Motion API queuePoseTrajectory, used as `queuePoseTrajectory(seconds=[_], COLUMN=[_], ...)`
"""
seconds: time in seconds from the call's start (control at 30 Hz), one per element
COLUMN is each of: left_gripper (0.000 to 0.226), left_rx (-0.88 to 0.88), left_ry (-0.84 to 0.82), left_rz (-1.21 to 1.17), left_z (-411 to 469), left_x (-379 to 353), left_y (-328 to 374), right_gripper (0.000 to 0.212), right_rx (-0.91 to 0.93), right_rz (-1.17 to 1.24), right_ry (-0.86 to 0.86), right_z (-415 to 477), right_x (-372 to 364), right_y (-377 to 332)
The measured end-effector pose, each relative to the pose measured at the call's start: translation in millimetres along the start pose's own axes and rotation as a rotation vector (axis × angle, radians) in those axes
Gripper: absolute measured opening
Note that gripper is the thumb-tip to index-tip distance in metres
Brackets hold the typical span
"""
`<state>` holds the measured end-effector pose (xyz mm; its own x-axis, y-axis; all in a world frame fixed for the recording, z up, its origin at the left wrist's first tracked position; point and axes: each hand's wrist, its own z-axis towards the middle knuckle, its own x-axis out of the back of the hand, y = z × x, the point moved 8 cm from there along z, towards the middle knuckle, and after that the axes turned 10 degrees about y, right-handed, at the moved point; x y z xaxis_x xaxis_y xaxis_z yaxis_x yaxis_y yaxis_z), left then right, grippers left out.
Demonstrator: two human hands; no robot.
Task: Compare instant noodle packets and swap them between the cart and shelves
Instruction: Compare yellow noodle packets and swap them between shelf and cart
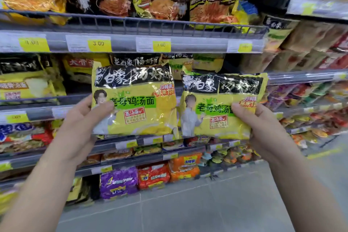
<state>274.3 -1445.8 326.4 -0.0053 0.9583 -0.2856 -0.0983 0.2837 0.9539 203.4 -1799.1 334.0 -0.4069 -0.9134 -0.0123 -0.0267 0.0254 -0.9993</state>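
Over on the left, my left grip (84, 118) holds a glossy yellow-and-black plastic noodle packet (134, 100) by its lower left corner, thumb pressed on the front. Just beside it is a second yellow-and-black plastic packet (222, 107) with the same print, though I cannot tell if their edges touch. My right grip (263, 126) pinches that one at its right edge. Both packets are upright in front of the grey metal shelves (197, 43). I judge this to be mid-comparison, with nothing visibly swapped. The cart is out of view, so putting one packet in it and shelving the other remains to be done.
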Motion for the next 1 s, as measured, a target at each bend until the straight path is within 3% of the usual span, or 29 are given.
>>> queuePoseTrajectory(seconds=[0.03,0.1,0.17,0.27,0.33,0.4,0.5,0.63,0.7,0.77,0.83,0.93,1.0], left_gripper=[0.013,0.05,0.058,0.035,0.035,0.009,0.007,0.036,0.009,0.04,0.034,0.003,0.013], left_rx=[-0.006,-0.009,0.003,0.027,0.017,0.047,0.055,0.049,0.044,0.015,0.008,-0.005,-0.008], left_ry=[0.009,0.038,0.039,0.043,0.054,0.026,0.047,0.119,0.156,0.139,0.2,0.275,0.297], left_rz=[-0.013,0.042,0.067,0.047,0.066,0.055,0.076,0.107,0.098,0.127,0.141,0.119,0.127], left_z=[-0.3,-0.4,-1.3,7.5,18.7,25.9,28.0,24.7,23.1,22.4,22.0,18.4,14.5], left_x=[-5.8,-15.9,-19.1,-33.2,-35.0,-44.4,-52.1,-62.4,-63.9,-68.8,-69.5,-82.7,-89.3], left_y=[-1.7,-6.9,-11.6,-15.3,-23.0,-29.8,-42.9,-49.4,-52.1,-57.3,-70.6,-83.1,-87.7], right_gripper=[0.088,0.095,0.1,0.092,0.091,0.089,0.068,0.045,0.032,0.022,0.028,0.048,0.039], right_rx=[0.001,0.004,-0.015,-0.058,-0.083,-0.09,-0.081,-0.108,-0.125,-0.139,-0.141,-0.131,-0.132], right_rz=[-0.02,-0.039,-0.05,0.015,0.039,0.043,0.013,0.032,0.038,0.034,0.043,0.093,0.109], right_ry=[-0.002,-0.017,-0.042,-0.082,-0.097,-0.117,-0.147,-0.164,-0.194,-0.208,-0.211,-0.218,-0.204], right_z=[5.9,18.2,27.6,44.6,56.7,71.7,95.8,132.2,150.3,171.0,190.7,216.2,233.3], right_x=[4.5,10.7,11.8,12.5,15.0,19.6,24.8,28.4,27.8,28.8,27.4,20.0,13.1], right_y=[-0.5,-0.4,1.6,13.3,22.6,27.8,29.1,30.3,31.4,36.3,41.9,47.4,47.5])
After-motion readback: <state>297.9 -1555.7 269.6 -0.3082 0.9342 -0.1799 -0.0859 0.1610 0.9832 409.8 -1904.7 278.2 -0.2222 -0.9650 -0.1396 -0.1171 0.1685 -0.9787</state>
